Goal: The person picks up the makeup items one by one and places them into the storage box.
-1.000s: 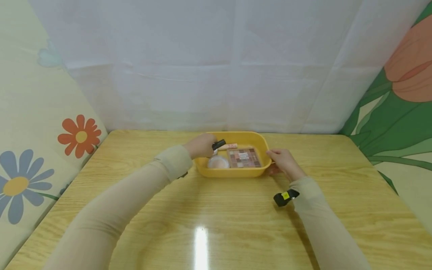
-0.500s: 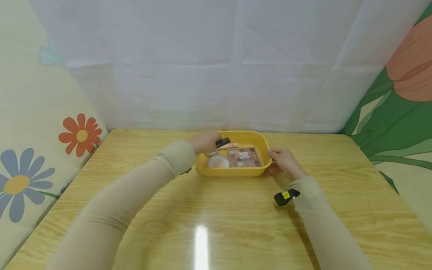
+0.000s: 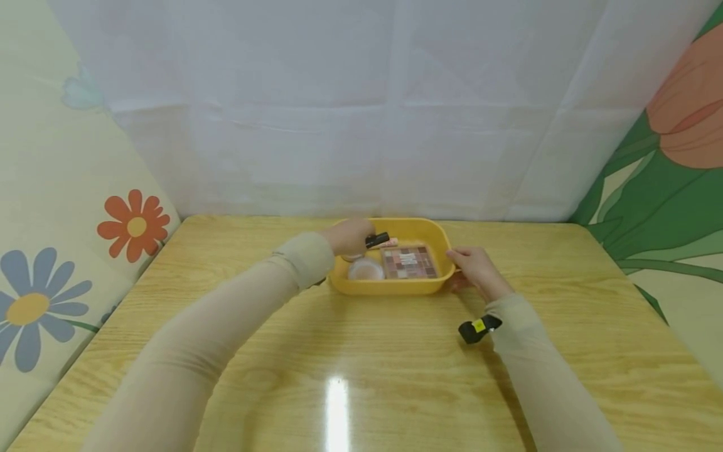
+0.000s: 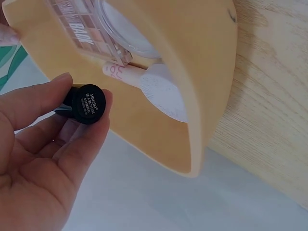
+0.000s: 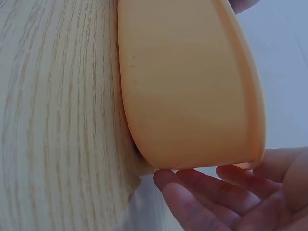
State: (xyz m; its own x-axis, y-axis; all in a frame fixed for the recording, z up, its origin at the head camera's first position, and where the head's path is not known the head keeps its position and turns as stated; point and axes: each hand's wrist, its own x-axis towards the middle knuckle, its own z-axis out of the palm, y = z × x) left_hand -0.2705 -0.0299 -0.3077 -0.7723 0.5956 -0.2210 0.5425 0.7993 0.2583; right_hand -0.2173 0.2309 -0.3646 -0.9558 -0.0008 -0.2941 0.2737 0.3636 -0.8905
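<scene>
My left hand (image 3: 347, 237) is over the left part of a yellow plastic basin (image 3: 390, 288). Between thumb and fingers it pinches a black lipstick (image 4: 89, 103), whose round labelled end faces the left wrist camera. Inside the basin lie an eyeshadow palette (image 3: 409, 263) on the right and a round clear-lidded powder case (image 3: 366, 271) at front left. A makeup brush (image 4: 163, 91) with white bristles and a pale pink handle lies behind them, partly covered by my left hand in the head view. My right hand (image 3: 477, 271) grips the basin's right end, thumb at the rim, fingers against the outer wall.
The basin stands toward the back of a wood-grain table (image 3: 395, 370). A white cloth (image 3: 350, 125) hangs behind the table's far edge. Flower-printed panels (image 3: 51, 188) flank it on both sides. A black wrist camera (image 3: 477, 329) sits at the right sleeve.
My left hand has shifted slightly right and away over the basin, carrying the lipstick with it. The right hand and the basin have stayed in place.
</scene>
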